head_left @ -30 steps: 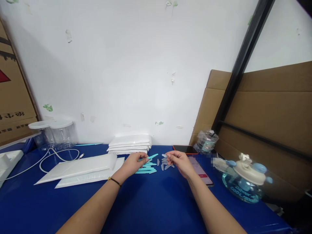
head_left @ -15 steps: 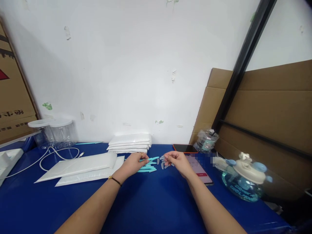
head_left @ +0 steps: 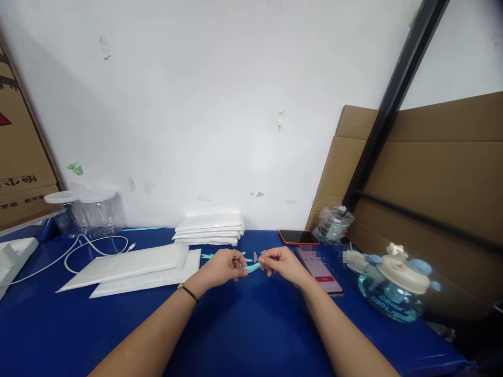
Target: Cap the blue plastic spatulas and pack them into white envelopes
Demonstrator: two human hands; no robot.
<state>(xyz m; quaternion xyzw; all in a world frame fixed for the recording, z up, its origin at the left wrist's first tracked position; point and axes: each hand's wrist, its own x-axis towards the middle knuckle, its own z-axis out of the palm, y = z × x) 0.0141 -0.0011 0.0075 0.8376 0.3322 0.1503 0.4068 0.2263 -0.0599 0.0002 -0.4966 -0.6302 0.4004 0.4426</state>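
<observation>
My left hand (head_left: 225,266) is closed in a pinch on a slim teal plastic stick (head_left: 252,267), held a little above the table. At the stick's right end, the fingertips of my right hand (head_left: 280,262) are pinched together. They seem to grip a small translucent cap there, mostly hidden by the fingers. Behind my left hand lie more slim teal sticks (head_left: 207,256), partly covered by it. Small translucent pieces (head_left: 255,257) rest on the table between and behind my hands.
White padded envelopes (head_left: 129,267) lie at the left, and more are stacked (head_left: 210,229) by the wall. A lit phone (head_left: 320,272), an orange-edged phone (head_left: 298,237) and a water bottle (head_left: 396,288) stand or lie right. A white cable (head_left: 96,238) and clear jars (head_left: 98,214) are far left.
My left hand has lifted a teal stick from the pile and moved right and nearer. My right hand has come slightly left, so the hands now meet at the stick.
</observation>
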